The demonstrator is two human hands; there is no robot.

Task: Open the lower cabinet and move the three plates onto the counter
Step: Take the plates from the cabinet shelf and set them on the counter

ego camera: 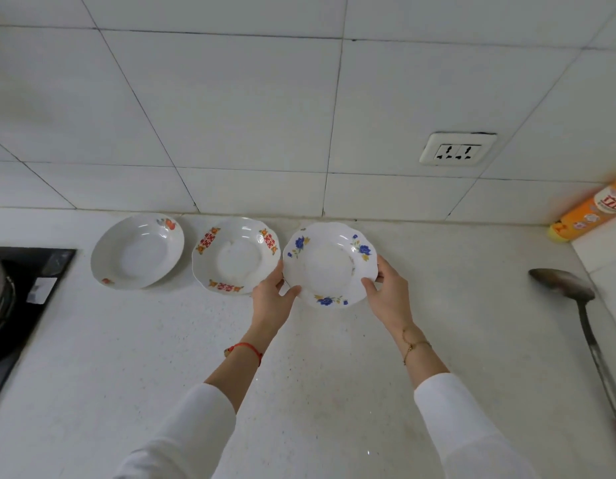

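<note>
Left hand [270,292] and right hand [386,292] pinching blue-flowered plate [329,266] at nine and three o'clock, red-patterned plate [235,255] and fruit-patterned plate [137,252] beside it on table [161,340].

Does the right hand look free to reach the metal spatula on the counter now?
Probably not yet: the right hand grips the blue-flowered plate with the left hand. The counter toward the spatula looks unobstructed.

The back edge of the surface [334,357] is lined by three plates: the fruit plate [137,251], the red-patterned plate [235,255] and the blue-flowered plate [330,265], set closely side by side. The left edge is blocked by a black stove [26,288], the right by a ladle [576,312] and an orange bottle [593,212]. Open room is left along the front.
</note>
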